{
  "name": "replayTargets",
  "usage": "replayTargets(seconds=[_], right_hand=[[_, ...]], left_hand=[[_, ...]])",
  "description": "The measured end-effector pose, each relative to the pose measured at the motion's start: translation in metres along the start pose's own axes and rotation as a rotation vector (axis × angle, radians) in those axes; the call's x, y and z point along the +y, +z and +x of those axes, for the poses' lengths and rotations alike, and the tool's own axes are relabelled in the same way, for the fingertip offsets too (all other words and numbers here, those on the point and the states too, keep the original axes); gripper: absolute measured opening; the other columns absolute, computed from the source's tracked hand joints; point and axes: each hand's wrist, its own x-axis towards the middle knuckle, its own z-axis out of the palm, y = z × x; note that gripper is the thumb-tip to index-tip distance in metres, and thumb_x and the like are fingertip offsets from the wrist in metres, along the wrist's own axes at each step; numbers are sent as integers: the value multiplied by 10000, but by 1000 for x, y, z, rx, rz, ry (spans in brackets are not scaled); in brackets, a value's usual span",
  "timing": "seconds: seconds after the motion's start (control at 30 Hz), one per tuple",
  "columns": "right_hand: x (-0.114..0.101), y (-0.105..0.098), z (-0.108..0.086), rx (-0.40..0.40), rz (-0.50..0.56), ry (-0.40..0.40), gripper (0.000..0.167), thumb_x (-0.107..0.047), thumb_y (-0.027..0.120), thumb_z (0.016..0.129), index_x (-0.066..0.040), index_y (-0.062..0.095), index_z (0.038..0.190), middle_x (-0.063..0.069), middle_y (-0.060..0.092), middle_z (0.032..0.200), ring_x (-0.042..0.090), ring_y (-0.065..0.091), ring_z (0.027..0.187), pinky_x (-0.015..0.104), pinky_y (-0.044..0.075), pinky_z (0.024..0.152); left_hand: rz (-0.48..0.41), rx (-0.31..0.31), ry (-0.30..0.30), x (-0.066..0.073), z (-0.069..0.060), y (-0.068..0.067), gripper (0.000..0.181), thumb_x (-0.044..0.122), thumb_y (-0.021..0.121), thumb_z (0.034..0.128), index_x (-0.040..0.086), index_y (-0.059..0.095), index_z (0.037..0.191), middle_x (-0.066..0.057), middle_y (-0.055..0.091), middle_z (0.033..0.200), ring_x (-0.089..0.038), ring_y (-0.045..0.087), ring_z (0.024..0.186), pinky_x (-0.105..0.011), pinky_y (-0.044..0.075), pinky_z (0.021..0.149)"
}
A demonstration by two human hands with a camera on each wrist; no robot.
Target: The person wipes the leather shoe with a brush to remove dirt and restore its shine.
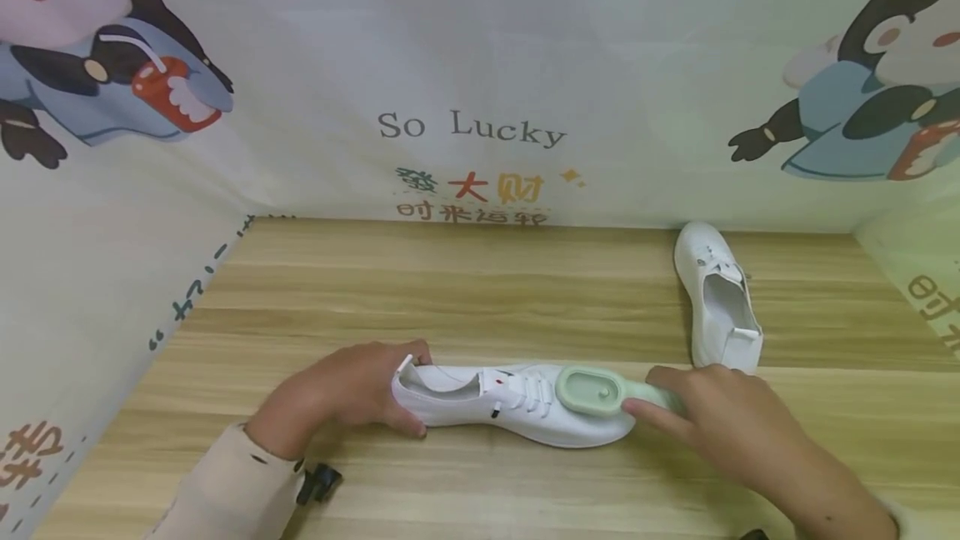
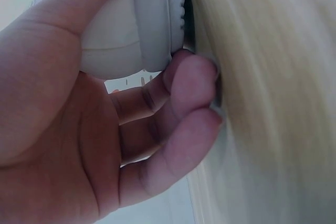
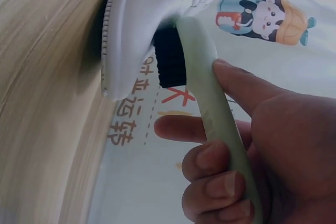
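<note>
A white lace-up shoe (image 1: 517, 427) lies on the wooden surface, toe to the right. Its heel is gripped by my left hand (image 1: 360, 382), thumb on the near side and fingers on the far side; the left wrist view shows the fingers curled beside the shoe's heel (image 2: 123, 30). My right hand (image 1: 727, 415) holds a light green brush (image 1: 592, 391) by its handle over the toe. Seen from the right wrist, dark bristles (image 3: 170, 59) meet the shoe's upper near the laces.
A second white shoe (image 1: 723, 307) stands at the back right, toe toward the rear wall. Printed cloth walls (image 1: 480, 40) with cartoon figures and lettering enclose the wood-grain surface (image 1: 450, 290). Near my left sleeve sits a small black object (image 1: 319, 483).
</note>
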Motion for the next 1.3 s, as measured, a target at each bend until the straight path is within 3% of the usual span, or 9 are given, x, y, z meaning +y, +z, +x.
replayTargets(seconds=[0.7, 0.97, 1.3], right_hand=[[1, 0, 1, 21, -21, 39, 334, -580, 632, 905, -250, 677, 887, -112, 534, 639, 99, 453, 575, 324, 368, 507], [6, -2, 1, 38, -59, 34, 343, -586, 638, 898, -249, 702, 905, -105, 600, 664, 90, 457, 558, 333, 369, 493], [15, -6, -5, -34, -91, 60, 469, -644, 624, 878, -198, 736, 973, -34, 721, 821, 131, 602, 639, 408, 457, 524]], left_hand=[[6, 4, -5, 0, 1, 0, 557, 453, 901, 644, 275, 572, 1057, 84, 656, 934, -115, 584, 803, -343, 481, 709], [6, 9, -12, 0, 0, 0, 564, 460, 903, 640, 279, 572, 1060, 83, 656, 933, -118, 586, 805, -348, 481, 711], [0, 9, -2, 1, -1, 1, 547, 442, 905, 643, 276, 571, 1043, 90, 655, 920, -115, 584, 798, -343, 480, 706]])
